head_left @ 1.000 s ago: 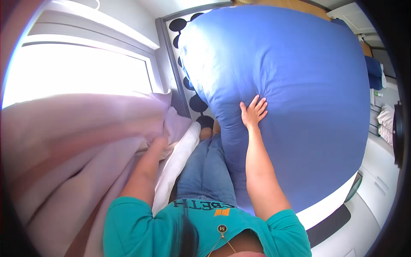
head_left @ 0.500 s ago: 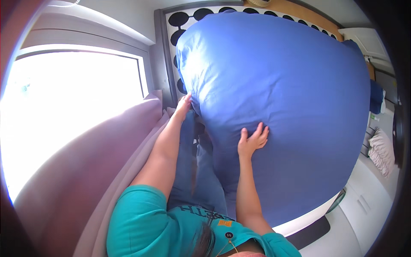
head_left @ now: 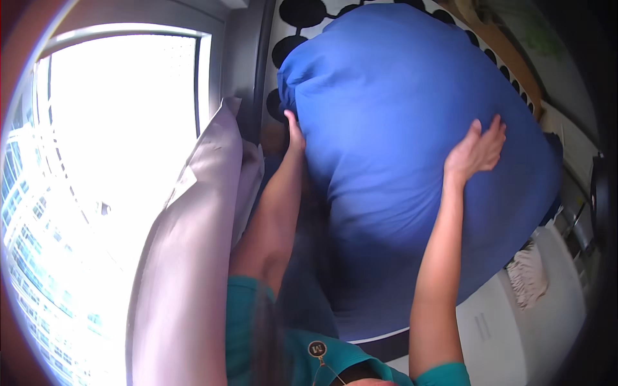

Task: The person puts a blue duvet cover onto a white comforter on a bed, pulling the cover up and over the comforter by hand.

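A huge, bulging blue cloth-covered cushion point(head_left: 399, 161), like a beanbag, fills the middle and right in front of me. My left hand point(head_left: 295, 134) is against its left side. The thumb sticks up and apart, while the other fingers are mostly hidden by the blue cloth. My right hand point(head_left: 477, 149) lies open on the upper right of the cushion, thumb apart and fingers stretched forward. Creases run through the cloth between my hands and below them. Its front part lies in shadow near my legs.
A bright window point(head_left: 122, 96) takes up the left, with a pale mauve curtain point(head_left: 193, 270) beside my left arm. Under the cushion lies a white rug with black circles point(head_left: 302, 11). White drawers point(head_left: 486, 325) and a striped pillow point(head_left: 529, 275) are at the right.
My right hand has moved right and farther forward over the cushion. My left hand is a little higher along its side. The view has shifted, and the cushion looks tilted and more wrinkled.
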### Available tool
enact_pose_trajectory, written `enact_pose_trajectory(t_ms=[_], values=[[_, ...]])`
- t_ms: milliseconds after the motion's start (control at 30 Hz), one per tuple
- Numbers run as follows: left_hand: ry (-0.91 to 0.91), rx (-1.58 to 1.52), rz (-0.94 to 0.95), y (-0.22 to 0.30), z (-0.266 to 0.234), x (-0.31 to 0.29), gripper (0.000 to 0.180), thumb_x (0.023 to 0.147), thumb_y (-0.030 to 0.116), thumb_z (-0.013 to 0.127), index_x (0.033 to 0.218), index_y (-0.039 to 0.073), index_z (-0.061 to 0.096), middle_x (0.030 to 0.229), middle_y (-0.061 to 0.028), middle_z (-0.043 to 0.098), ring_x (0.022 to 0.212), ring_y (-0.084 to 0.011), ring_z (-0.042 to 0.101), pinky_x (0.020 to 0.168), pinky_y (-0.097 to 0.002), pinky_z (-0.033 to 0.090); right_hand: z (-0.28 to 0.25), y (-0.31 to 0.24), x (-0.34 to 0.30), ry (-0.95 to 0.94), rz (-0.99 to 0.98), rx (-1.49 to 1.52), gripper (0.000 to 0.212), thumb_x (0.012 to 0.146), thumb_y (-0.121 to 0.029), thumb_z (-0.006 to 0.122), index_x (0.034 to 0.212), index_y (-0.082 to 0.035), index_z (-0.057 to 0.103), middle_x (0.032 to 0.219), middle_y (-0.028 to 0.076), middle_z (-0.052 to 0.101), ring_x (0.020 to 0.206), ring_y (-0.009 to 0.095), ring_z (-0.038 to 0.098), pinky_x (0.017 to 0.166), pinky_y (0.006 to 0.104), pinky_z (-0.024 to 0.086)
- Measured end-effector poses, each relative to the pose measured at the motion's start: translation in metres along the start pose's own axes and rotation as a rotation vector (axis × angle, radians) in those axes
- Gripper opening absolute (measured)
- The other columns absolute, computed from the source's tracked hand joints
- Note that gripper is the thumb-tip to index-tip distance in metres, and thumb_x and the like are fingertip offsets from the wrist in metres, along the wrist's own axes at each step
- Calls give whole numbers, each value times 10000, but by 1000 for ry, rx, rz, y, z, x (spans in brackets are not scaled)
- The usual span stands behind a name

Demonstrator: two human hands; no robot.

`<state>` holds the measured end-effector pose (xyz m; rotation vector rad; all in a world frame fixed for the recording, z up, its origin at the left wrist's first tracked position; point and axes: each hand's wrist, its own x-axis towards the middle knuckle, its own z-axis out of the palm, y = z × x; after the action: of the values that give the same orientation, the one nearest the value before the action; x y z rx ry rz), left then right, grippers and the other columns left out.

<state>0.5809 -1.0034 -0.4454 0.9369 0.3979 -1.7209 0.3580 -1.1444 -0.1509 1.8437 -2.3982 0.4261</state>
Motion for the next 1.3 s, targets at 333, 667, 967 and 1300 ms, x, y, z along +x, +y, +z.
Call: enact_pose_trajectory(t_ms=[333,667,967,1300], values=[[-293,65,62,135,132,73,906,763,717,398,1337,19,324,1320,-163,408,1198,-303,419,1011,-429,342,1,10,-5,-41,23,-15,650,909,-509,218,1373,-55,265,1437,184,188,1338,352,122,1041,552,40],[-494,948,278,191,186,95,578,848,428,563,1175,-45,503,1097,-170,589,985,-248,583,860,-368,462,8,7,-6,-84,16,-14,624,918,-469,189,1355,-35,292,1430,163,204,1334,341,136,1036,545,43],[-71,278,-457,144,215,91,649,876,506,458,1226,-41,456,1150,-180,557,1070,-258,532,909,-380,424,4,11,-1,-55,-15,-15,620,911,-454,242,1325,-1,334,1397,223,250,1302,393,190,1011,577,99],[-33,429,-432,87,230,80,628,904,520,337,1272,19,426,1230,-191,496,1165,-296,460,967,-430,366,10,22,-4,-57,-28,-43,630,914,-472,218,1314,-3,352,1390,233,259,1295,404,207,1011,579,96]])
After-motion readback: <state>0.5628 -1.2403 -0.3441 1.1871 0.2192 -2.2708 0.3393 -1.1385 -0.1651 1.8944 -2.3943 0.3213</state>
